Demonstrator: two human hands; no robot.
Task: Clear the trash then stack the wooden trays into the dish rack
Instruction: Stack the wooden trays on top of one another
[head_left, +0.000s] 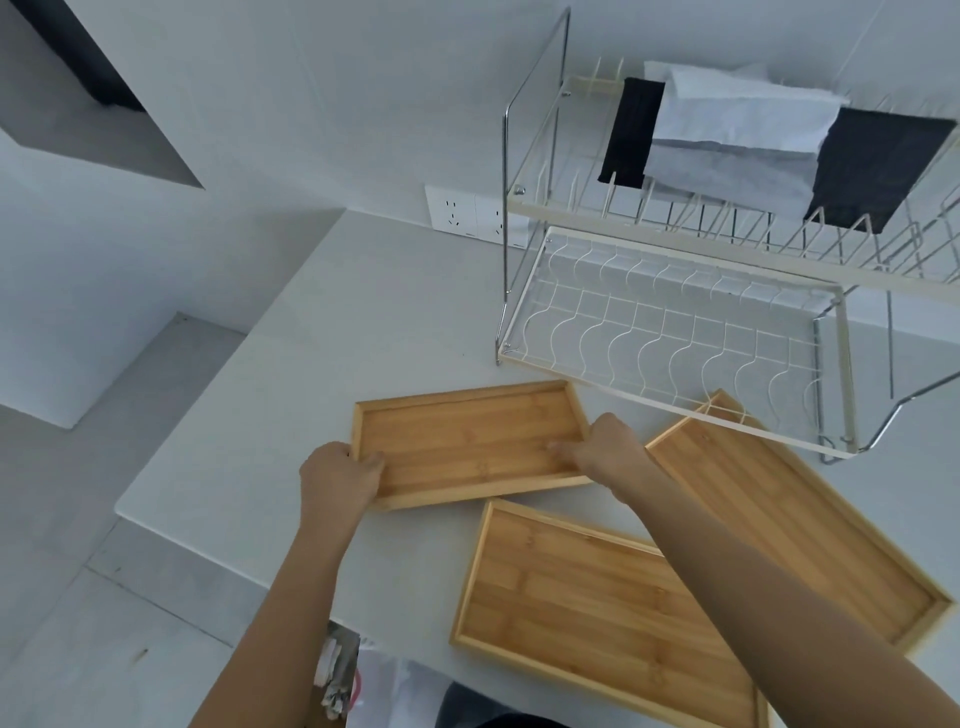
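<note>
Hands grip one wooden tray (467, 441) on the counter (311, 338): left hand (340, 475) and right hand (605, 449) clamp opposite ends. Lifted unevenly, it could catch the dish rack (670, 332) edge nearby.

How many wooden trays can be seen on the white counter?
3 rectangular bamboo trays: one held by both hands, one nearest the camera, one at right with its far corner under the white wire dish rack.
</note>
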